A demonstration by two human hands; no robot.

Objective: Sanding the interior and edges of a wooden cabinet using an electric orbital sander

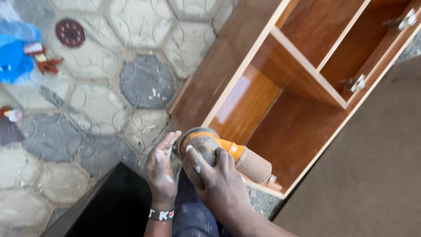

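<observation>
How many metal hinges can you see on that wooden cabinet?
2. One hinge sits at the top right corner of the picture on the cabinet side panel; the other hinge is lower on that panel, beside the divider. More may lie outside the frame.

The sander point(206, 147) hides its own underside, and the right hand point(219, 180) covers much of its top. The wooden cabinet point(298, 87) is cut off by the top and right edges. A blue object point(15, 55) at the left edge is blurred and cropped.
</observation>
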